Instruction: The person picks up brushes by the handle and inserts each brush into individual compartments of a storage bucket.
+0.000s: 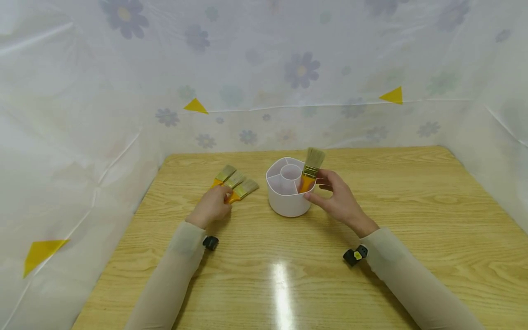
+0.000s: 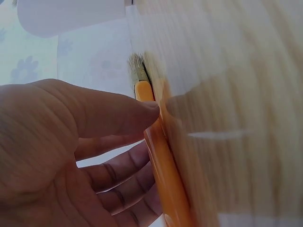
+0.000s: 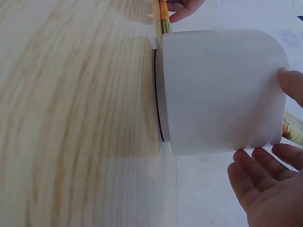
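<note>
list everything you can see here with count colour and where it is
paintbrushes on table: 3, orange handles, tan bristles, left of the holder, under the left hand
paintbrush in holder: 1, orange handle, tan bristles up, in a right-side compartment
brush holder: 1, white, round, divided compartments, table centre
table: 1, light wood grain
backdrop sheet: 1, white with faded flowers, behind and at the sides
triangle markers: 3, yellow, on the sheet
wrist cameras: 2, black, at the wrists
sleeves: 2, beige
left hand: 1, grips a brush handle
right hand: 1, open against the holder's right side
</note>
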Available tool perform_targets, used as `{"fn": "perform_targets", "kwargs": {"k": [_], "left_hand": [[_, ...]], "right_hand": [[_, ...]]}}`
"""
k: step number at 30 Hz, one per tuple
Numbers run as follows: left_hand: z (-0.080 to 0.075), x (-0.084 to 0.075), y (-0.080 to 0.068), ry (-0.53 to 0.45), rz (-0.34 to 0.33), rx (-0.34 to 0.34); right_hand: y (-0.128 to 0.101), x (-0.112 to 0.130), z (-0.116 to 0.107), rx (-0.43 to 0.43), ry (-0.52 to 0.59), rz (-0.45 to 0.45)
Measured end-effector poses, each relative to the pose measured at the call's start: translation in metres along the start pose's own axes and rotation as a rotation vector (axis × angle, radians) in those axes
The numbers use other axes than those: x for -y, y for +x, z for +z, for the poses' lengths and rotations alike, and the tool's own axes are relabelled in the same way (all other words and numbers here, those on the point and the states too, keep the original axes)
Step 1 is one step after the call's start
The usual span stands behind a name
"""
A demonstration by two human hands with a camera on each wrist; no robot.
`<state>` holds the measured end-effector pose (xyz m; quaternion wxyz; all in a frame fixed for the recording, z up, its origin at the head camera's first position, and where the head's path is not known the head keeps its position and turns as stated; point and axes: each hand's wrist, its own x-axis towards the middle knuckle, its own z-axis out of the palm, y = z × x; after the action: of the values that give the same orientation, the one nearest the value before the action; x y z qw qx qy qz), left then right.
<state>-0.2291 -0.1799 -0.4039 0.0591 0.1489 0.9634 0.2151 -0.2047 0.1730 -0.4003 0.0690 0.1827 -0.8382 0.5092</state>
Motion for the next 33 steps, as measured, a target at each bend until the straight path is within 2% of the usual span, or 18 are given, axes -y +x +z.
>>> {"fn": "perform_targets", "kwargs": {"k": [6,13,20,25,33], "left_hand": [[0.002,0.001,0.002,0.024,0.007,0.010],[0.002,0.001,0.002,0.026,0.014,0.024],[0.001,0.000,0.002,0.032,0.008,0.031],[0.000,0.000,0.002,0.049,0.011,0.043],[0.000,-0.001,0.001,0.065,0.020,0.057]], "right_hand": [[0.000,0.001,0.000,0.000,0.009,-0.001],[-0.008,0.042,-0.005,0.023,0.013,0.006],[-0.008,0.043,-0.005,0.027,0.013,0.007],[-0.007,0.039,-0.005,0.026,0.013,0.014],[-0.001,0.004,-0.001,0.021,0.006,0.022]]}}
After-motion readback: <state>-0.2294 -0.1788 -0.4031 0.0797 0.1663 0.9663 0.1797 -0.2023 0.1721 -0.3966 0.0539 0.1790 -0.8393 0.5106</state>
